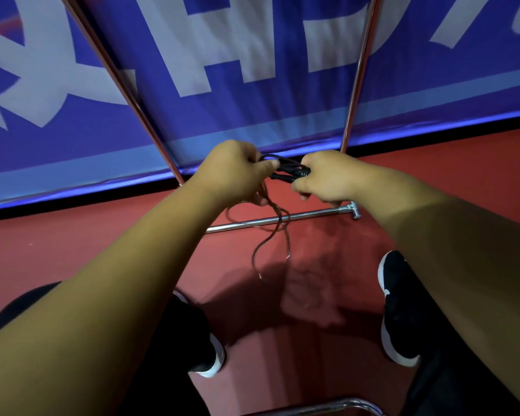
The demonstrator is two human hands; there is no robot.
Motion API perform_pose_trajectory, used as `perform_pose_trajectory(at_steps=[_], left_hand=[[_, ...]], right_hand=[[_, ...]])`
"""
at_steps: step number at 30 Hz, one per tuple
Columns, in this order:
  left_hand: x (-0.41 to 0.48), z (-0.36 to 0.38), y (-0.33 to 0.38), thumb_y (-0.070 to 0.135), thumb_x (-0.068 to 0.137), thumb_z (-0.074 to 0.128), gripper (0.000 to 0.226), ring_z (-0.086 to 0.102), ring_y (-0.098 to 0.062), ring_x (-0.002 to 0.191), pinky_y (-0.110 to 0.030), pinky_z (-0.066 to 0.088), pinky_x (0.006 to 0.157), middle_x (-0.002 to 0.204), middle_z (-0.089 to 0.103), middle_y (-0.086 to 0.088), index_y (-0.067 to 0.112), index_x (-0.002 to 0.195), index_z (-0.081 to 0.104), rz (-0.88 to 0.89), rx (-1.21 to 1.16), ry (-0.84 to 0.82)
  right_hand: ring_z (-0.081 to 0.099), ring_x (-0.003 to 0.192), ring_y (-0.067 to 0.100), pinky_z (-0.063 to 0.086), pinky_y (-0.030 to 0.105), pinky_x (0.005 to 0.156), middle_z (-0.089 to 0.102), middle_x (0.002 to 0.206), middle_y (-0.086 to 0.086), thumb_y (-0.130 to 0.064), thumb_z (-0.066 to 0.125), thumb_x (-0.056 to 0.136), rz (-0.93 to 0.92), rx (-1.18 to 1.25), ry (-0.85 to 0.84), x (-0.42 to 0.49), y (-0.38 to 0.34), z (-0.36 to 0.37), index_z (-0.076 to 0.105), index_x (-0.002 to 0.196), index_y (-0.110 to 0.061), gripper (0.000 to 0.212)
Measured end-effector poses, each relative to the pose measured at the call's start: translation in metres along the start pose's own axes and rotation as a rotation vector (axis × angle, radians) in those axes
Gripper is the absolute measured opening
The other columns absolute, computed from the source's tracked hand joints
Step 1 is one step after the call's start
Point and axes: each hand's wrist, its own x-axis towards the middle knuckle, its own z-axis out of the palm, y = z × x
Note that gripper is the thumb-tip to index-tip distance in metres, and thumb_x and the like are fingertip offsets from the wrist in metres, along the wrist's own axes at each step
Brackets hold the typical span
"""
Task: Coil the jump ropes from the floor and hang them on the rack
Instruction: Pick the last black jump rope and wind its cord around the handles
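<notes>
A jump rope with black handles [288, 169] is held between both hands in front of me. My left hand [234, 172] grips the handle end on the left, and my right hand [327, 177] grips the other end of the handles. The thin brown cord [275, 226] hangs down from my left hand in loose loops, with its ends dangling above the red floor. The metal rack's two upright poles [356, 82] rise behind my hands, and its low crossbar [282, 219] runs under the cord.
A blue banner with large white letters [252, 55] stands along the wall behind the rack. Red floor [72, 241] spreads around. My two black shoes [398, 307] stand either side. Another chrome bar [336, 405] curves at the bottom edge.
</notes>
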Motion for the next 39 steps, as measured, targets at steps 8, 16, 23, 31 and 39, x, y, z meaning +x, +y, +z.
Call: perform_pose_trajectory(at_steps=[8,16,23,31,39], left_hand=[[-0.004,-0.011,-0.006,0.014,0.102,0.060,0.024,0.064,-0.031,0.116,-0.042,0.048,0.104,0.122,0.070,-0.026,-0.006,0.114,0.056,0.218,-0.558,-0.562],[-0.006,-0.005,-0.008,-0.004,0.099,0.062,0.013,0.075,-0.026,0.084,-0.031,0.057,0.080,0.088,0.076,-0.020,-0.004,0.098,0.049,0.263,-0.146,-0.513],[0.006,-0.002,-0.024,0.010,0.094,0.059,0.021,0.074,-0.008,0.067,-0.036,0.063,0.080,0.079,0.079,0.008,0.025,0.103,0.071,0.127,0.364,-0.317],[0.005,-0.016,-0.025,0.013,0.092,0.079,0.008,0.062,0.008,0.065,-0.007,0.047,0.067,0.075,0.072,0.025,0.006,0.091,0.074,0.186,0.162,-0.367],[0.004,0.006,-0.026,0.027,0.092,0.080,0.010,0.071,-0.016,0.073,-0.025,0.055,0.071,0.081,0.076,0.003,0.021,0.091,0.073,0.261,0.192,-0.487]], right_hand=[[0.066,0.055,0.026,0.060,0.038,0.057,0.075,0.080,0.015,-0.034,0.063,0.095,-0.040,0.169,0.049,-0.001,0.000,-0.013,0.070,0.095,-0.017,0.019],[0.052,0.054,0.020,0.044,0.027,0.046,0.074,0.089,0.014,-0.021,0.070,0.093,0.026,0.429,0.000,0.000,0.007,-0.015,0.070,0.105,-0.010,0.016],[0.035,0.050,0.011,0.023,0.021,0.038,0.057,0.083,0.009,-0.007,0.068,0.098,0.052,0.688,-0.171,-0.012,-0.003,-0.015,0.061,0.107,-0.009,0.011],[0.030,0.050,0.009,0.017,0.018,0.039,0.057,0.079,0.003,-0.046,0.070,0.100,0.075,1.000,-0.108,-0.006,-0.009,-0.020,0.062,0.133,0.001,0.058],[0.030,0.051,0.011,0.017,0.019,0.042,0.058,0.077,0.004,-0.051,0.073,0.098,0.019,0.963,-0.073,-0.007,-0.010,-0.017,0.067,0.124,0.003,0.060]])
